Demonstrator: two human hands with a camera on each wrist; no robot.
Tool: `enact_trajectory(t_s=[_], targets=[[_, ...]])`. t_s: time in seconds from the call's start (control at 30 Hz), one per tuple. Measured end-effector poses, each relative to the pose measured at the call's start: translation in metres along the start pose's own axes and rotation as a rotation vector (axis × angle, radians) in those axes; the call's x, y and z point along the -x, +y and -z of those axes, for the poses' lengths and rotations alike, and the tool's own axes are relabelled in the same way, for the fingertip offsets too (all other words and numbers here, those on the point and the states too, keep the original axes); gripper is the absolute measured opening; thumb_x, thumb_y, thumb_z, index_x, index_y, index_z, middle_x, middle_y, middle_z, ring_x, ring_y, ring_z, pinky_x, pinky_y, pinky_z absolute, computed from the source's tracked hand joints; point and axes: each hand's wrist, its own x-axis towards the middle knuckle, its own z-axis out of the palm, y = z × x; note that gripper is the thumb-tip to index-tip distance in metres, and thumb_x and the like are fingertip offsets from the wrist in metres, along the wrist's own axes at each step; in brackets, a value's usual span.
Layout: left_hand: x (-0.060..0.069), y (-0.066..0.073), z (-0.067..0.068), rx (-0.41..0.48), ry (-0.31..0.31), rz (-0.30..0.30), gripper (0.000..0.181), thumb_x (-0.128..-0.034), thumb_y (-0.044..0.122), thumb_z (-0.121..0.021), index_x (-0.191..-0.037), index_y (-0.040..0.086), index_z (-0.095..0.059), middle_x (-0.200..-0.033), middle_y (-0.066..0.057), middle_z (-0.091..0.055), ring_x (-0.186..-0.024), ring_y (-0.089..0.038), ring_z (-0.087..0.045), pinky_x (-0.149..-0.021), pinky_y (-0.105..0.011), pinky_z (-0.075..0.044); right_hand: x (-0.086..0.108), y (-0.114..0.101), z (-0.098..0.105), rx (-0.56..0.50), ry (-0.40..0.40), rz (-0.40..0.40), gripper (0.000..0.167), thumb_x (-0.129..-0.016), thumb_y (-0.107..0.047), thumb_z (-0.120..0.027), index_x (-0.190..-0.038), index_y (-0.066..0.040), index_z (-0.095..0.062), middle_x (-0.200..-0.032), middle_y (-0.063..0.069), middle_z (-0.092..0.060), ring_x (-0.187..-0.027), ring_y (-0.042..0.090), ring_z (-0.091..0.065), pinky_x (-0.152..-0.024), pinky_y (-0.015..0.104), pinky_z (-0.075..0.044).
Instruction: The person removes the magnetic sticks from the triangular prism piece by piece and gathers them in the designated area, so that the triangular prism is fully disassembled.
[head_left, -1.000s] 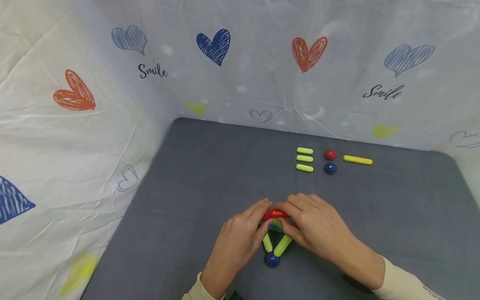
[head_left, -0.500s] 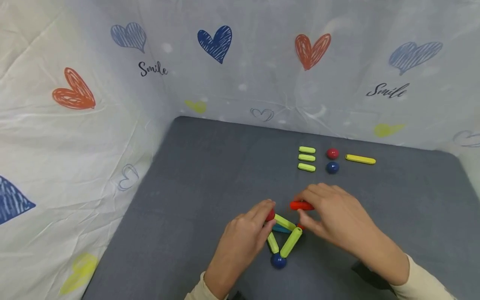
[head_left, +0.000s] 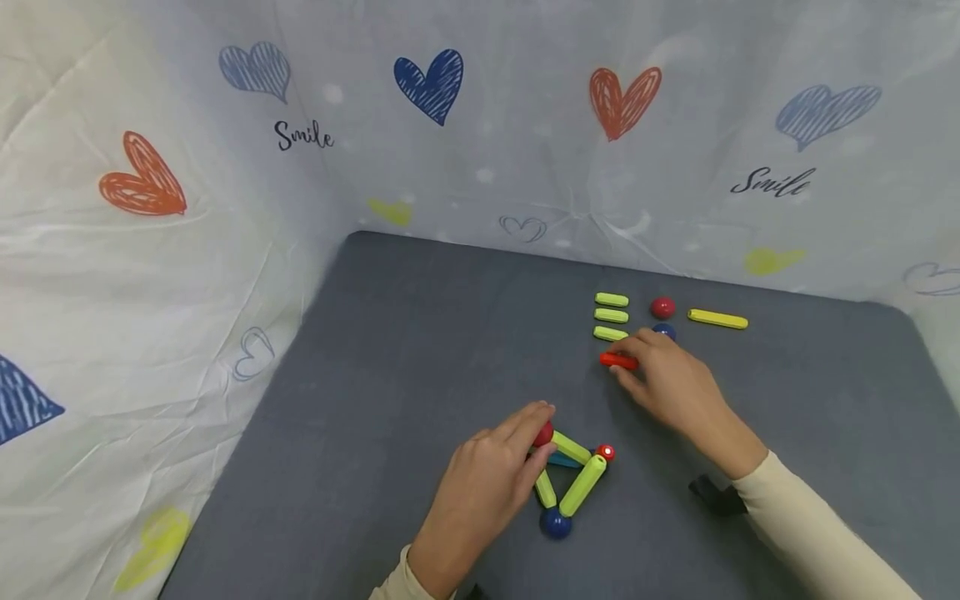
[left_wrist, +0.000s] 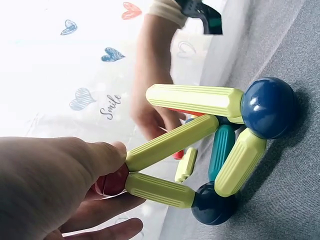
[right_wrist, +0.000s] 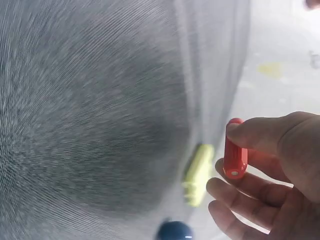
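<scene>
The left hand point(head_left: 483, 479) grips a red ball point(head_left: 544, 433) at the top corner of a frame of rods and balls. In the left wrist view, light-green rods point(left_wrist: 172, 142) run from the red ball point(left_wrist: 112, 181); a teal rod point(left_wrist: 221, 150) and blue balls point(left_wrist: 270, 107) make up the lower part, near the grey surface. The right hand point(head_left: 678, 392) pinches a short red rod point(head_left: 618, 361) just in front of several light-green rods point(head_left: 611, 316). In the right wrist view, thumb and fingers hold the red rod point(right_wrist: 235, 150) clear of the frame.
Beside the light-green rods lie a red ball point(head_left: 663, 307), a partly hidden blue ball point(head_left: 665, 332) and a yellow rod point(head_left: 717, 319). A patterned cloth point(head_left: 525, 125) rises behind and left of the grey table point(head_left: 420, 333).
The right hand has drawn the red rod away from the frame and moved it back toward the loose rods. A red rod end at the frame's right corner is now uncovered. The left hand keeps its grip.
</scene>
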Motion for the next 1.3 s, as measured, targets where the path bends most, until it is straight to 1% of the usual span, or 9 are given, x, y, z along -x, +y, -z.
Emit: enact_trajectory(t_s=[0.1, 0.27, 0.43, 0.67, 1.0, 1.3], targets=[[-0.001, 0.000, 0.000, 0.000, 0.005, -0.001, 0.047, -0.0968, 0.025, -0.081, -0.141, 0.015, -0.067, -0.139, 0.000, -0.070, -0.087, -0.015, -0.076, -0.078, -0.033, -0.062, -0.007, 0.010, -0.011, -0.015, -0.009, -0.008, 0.029, -0.093, -0.016, -0.083, -0.119, -0.008, -0.076, -0.107, 0.011, -0.069, -0.088, 0.027, -0.064, -0.073, 0.051, -0.057], [-0.001, -0.001, 0.000, 0.003, 0.006, -0.007, 0.045, -0.0976, 0.026, -0.080, -0.139, 0.016, -0.067, -0.138, 0.001, -0.070, -0.082, -0.015, -0.074, -0.075, -0.032, -0.062, -0.013, 0.019, -0.021, -0.020, 0.000, 0.001, 0.027, -0.094, -0.015, -0.082, -0.118, -0.006, -0.076, -0.105, 0.012, -0.069, -0.081, 0.026, -0.064, -0.070, 0.050, -0.057], [-0.002, -0.001, 0.000, 0.001, 0.008, -0.010, 0.045, -0.0976, 0.026, -0.080, -0.140, 0.015, -0.067, -0.137, 0.001, -0.070, -0.081, -0.013, -0.074, -0.075, -0.031, -0.061, -0.016, 0.023, -0.024, -0.019, 0.015, 0.001, 0.027, -0.093, -0.014, -0.083, -0.117, -0.006, -0.075, -0.107, 0.012, -0.069, -0.084, 0.027, -0.065, -0.072, 0.052, -0.058], [-0.002, -0.001, 0.000, -0.002, -0.002, -0.006, 0.045, -0.0974, 0.027, -0.081, -0.139, 0.015, -0.067, -0.137, 0.001, -0.071, -0.082, -0.014, -0.074, -0.075, -0.031, -0.062, -0.017, 0.021, -0.027, -0.017, -0.014, 0.011, 0.028, -0.092, -0.015, -0.083, -0.118, -0.006, -0.076, -0.109, 0.012, -0.070, -0.087, 0.028, -0.065, -0.074, 0.053, -0.058], [-0.002, -0.002, 0.000, 0.015, -0.020, 0.005, 0.046, -0.0983, 0.028, -0.080, -0.141, 0.016, -0.067, -0.138, 0.001, -0.070, -0.084, -0.013, -0.075, -0.077, -0.030, -0.062, -0.023, 0.014, -0.033, -0.036, 0.003, 0.056, 0.028, -0.093, -0.014, -0.083, -0.119, -0.008, -0.075, -0.115, 0.010, -0.072, -0.097, 0.028, -0.067, -0.081, 0.053, -0.059], [-0.002, -0.002, -0.001, 0.018, -0.018, 0.009, 0.046, -0.0981, 0.028, -0.080, -0.140, 0.017, -0.067, -0.139, 0.002, -0.070, -0.082, -0.013, -0.074, -0.075, -0.030, -0.061, -0.025, 0.015, -0.037, -0.027, 0.012, 0.062, 0.027, -0.093, -0.016, -0.083, -0.118, -0.008, -0.075, -0.116, 0.010, -0.072, -0.097, 0.028, -0.068, -0.081, 0.052, -0.059]])
